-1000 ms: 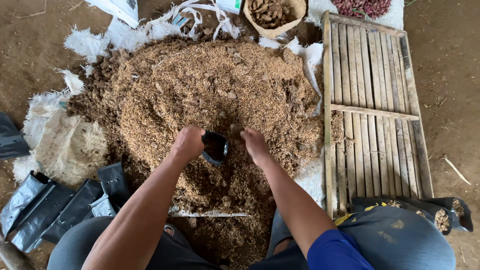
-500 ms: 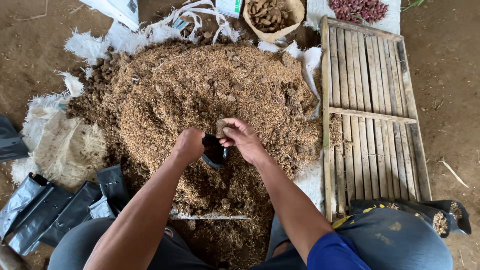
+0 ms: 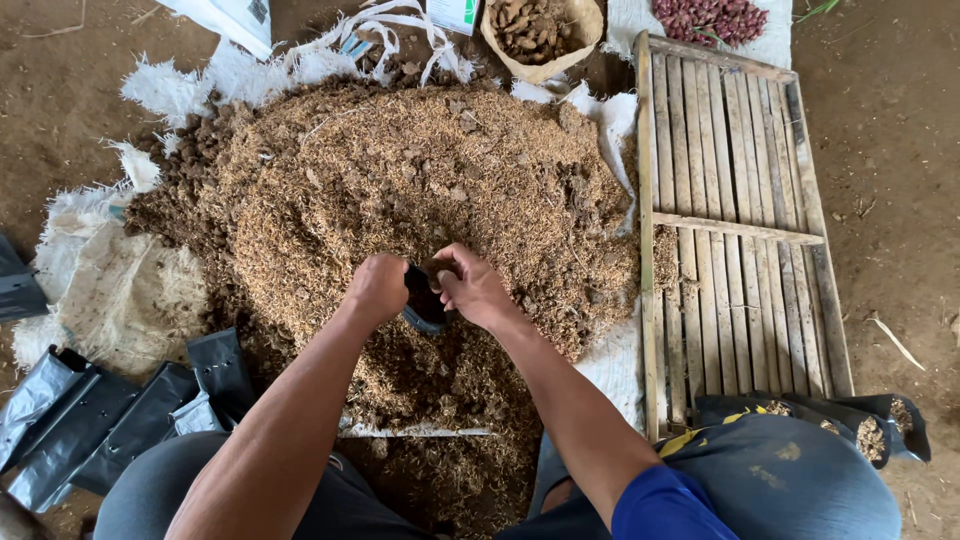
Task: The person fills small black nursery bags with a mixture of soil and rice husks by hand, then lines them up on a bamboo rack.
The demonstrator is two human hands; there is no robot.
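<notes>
Left hand (image 3: 377,288) clenched on limp, light bag (image 3: 424,303) rim beside pile (image 3: 420,190), right hand (image 3: 475,288) gripping husk.

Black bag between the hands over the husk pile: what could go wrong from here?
The black bag is soft and only the left hand grips its rim, so it may fold shut. The right hand feeds loose mix at the mouth; some could spill back onto the pile. Filled bags by the right knee could tip over.
</notes>
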